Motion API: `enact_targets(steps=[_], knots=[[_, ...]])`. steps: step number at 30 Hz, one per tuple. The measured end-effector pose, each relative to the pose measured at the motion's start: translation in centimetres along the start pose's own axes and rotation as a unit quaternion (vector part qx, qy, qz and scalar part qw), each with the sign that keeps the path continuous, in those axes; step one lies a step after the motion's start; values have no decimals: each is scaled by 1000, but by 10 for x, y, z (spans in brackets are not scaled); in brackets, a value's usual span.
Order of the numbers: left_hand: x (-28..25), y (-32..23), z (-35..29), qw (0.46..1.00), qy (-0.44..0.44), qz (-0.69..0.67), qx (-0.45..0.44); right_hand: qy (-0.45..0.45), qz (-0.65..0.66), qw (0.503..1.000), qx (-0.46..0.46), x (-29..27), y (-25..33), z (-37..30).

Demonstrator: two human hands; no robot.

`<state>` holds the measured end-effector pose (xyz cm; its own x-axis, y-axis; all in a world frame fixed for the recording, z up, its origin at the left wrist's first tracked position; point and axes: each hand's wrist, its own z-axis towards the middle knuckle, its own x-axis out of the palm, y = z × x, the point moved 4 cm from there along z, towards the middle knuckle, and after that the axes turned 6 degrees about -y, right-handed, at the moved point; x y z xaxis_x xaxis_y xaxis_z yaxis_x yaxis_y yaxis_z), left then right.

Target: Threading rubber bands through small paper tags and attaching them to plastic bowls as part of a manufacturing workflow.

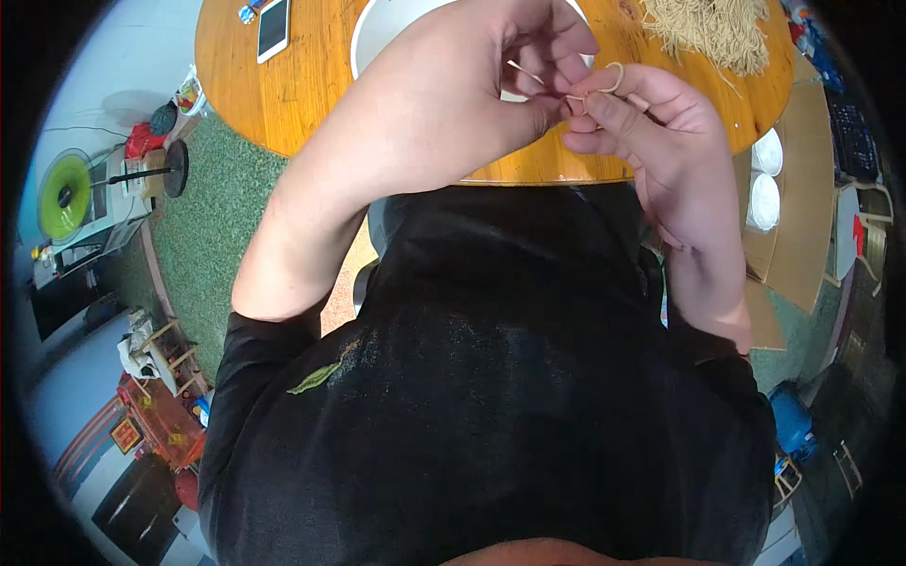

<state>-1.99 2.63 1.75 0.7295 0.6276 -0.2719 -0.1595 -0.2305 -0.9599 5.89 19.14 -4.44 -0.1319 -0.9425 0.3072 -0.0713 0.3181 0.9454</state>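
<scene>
My left hand (486, 99) and my right hand (661, 123) meet above the near edge of the round wooden table. Between them is a thin beige cord (617, 78), pinched by the thumb and fingers of each. One end bends into a small loop over my right index finger, and a pale tip pokes out by my left fingers. Whether the cord is knotted there is too small to tell. Beyond my left hand stands a white basin (368, 42), partly covered by my arm. A pile of beige cords (713, 33) lies to the far right of my hands.
The wooden table (283, 108) also carries a white phone (274, 30) at the far left. Right of the table are brown cardboard (802, 208) and white round containers (764, 203). A green fan (66, 195) stands at the left over a green floor (212, 203).
</scene>
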Motion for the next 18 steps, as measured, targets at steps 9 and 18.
enact_targets(steps=[9, 18], knots=[[-1, 2, -2, 998, -51, 20, -31, 6, 18, 1000, 2, -4, -5, -2], [1, 4, -2, 998, -44, 30, -30, 23, -76, 994, -69, -3, -4, -5]])
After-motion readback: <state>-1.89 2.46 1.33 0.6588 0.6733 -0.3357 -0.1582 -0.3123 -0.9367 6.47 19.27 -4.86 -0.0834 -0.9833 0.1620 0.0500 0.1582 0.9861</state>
